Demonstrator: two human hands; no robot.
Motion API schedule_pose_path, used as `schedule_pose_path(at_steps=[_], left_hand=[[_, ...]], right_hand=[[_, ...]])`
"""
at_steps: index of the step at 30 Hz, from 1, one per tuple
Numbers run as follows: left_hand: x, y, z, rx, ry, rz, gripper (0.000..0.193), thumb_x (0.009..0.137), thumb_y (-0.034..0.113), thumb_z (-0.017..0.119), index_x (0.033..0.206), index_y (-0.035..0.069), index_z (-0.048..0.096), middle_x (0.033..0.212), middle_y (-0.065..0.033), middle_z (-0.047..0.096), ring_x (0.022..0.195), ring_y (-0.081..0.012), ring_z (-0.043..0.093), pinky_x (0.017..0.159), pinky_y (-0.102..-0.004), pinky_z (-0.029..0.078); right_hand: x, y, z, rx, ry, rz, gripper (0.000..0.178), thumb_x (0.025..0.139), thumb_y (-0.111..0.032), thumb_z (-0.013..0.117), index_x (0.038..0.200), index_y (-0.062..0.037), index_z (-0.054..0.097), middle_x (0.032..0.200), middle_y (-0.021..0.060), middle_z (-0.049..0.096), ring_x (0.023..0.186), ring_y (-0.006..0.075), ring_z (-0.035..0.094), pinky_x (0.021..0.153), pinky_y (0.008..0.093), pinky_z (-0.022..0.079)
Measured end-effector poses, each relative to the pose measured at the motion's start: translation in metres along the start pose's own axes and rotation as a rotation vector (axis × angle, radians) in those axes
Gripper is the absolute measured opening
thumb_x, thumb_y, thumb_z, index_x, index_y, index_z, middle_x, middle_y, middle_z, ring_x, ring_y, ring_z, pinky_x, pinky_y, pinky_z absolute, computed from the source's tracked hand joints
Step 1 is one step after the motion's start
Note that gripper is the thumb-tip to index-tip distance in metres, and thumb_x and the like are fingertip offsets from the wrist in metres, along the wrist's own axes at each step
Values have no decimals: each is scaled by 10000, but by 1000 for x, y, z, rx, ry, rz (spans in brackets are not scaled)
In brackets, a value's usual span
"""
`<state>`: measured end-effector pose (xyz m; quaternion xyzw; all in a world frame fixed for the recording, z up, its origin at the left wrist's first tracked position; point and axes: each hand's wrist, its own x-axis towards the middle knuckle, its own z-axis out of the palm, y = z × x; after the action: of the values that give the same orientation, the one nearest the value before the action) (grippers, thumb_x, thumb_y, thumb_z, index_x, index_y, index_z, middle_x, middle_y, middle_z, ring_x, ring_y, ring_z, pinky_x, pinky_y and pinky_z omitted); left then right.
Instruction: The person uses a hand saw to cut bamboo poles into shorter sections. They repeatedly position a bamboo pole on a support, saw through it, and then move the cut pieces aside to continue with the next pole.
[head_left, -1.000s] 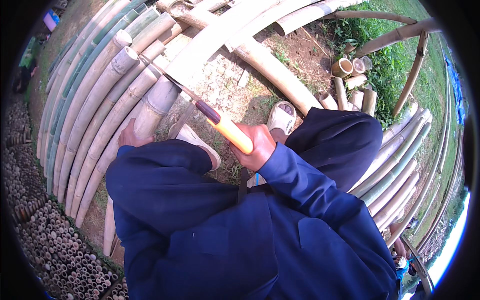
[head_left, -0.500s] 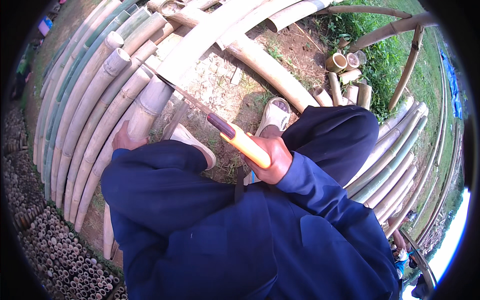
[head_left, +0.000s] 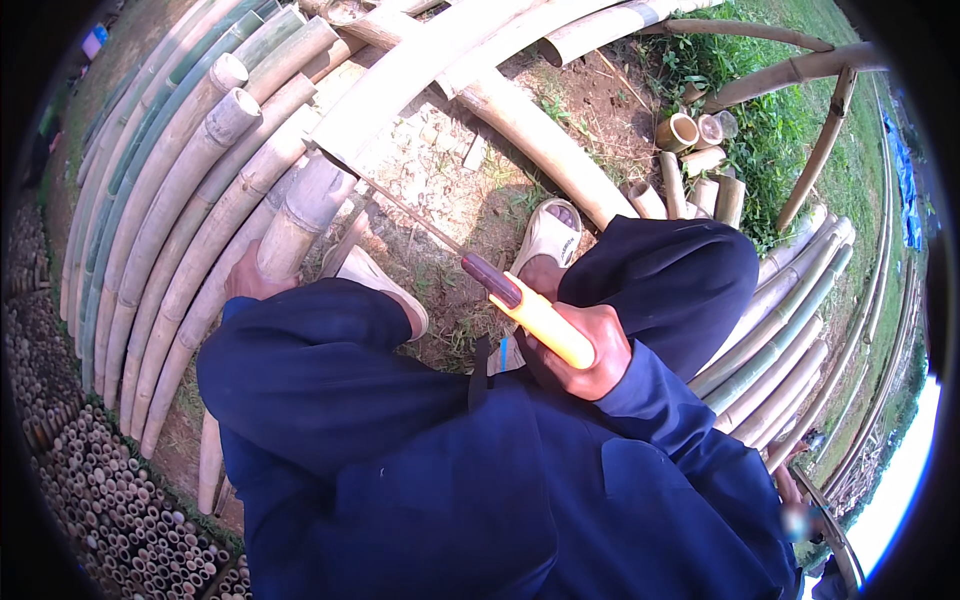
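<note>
My right hand grips the yellow handle of a long knife. Its thin blade runs up and left, and the tip meets the cut end of a thick bamboo pole. My left hand rests on that same pole lower down, mostly hidden behind my dark blue sleeve. The pole lies among other long bamboo poles at my left. My two feet in pale sandals stand on bare ground between the poles.
Long bamboo poles lie stacked on the left and across the top. Short cut bamboo sections stand on grass at upper right. More poles lie at the right. Stacked bamboo ends fill the lower left.
My right hand and the knife handle have drawn back toward me, down and right. The blade tip stays at the pole's end. My left hand stays on the pole.
</note>
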<state>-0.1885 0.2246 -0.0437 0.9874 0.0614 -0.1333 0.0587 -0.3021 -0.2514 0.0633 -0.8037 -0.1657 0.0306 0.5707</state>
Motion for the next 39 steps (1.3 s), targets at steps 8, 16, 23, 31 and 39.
schedule_pose_path(at_steps=[8,16,23,31,39], left_hand=[[14,-12,-39,-22,192,-52,903,590,410,913,1354,39,606,1145,-273,722,1109,-422,693,963,-493,535],[70,-33,-18,-18,87,-122,847,614,416,906,1339,125,577,1180,-244,721,1128,-420,685,952,-504,540],[69,-9,53,0,-46,-82,876,604,422,907,1343,127,541,1166,-249,714,1129,-440,667,960,-525,524],[69,-8,107,43,-192,-82,969,592,454,903,1415,130,507,1212,-243,696,1176,-428,644,1023,-536,478],[49,-18,108,12,-180,-84,945,645,469,880,1447,143,501,1248,-213,678,1211,-391,623,1073,-518,437]], right_hand=[[-31,-75,-91,-167,-122,342,137,778,-62,780,863,3,694,653,117,638,545,294,630,560,358,490],[-78,-146,-171,-716,146,255,247,725,-241,817,847,-40,743,647,94,634,548,270,629,544,363,464],[-108,-118,-189,-504,591,414,361,883,-179,765,1135,77,723,890,86,738,820,135,681,772,292,529],[-162,15,-138,-838,944,533,244,918,-143,732,1100,17,709,721,137,680,677,209,696,668,347,537],[-246,140,-78,-1025,894,813,294,939,-245,698,1155,-53,644,833,240,702,783,459,697,700,527,546]])
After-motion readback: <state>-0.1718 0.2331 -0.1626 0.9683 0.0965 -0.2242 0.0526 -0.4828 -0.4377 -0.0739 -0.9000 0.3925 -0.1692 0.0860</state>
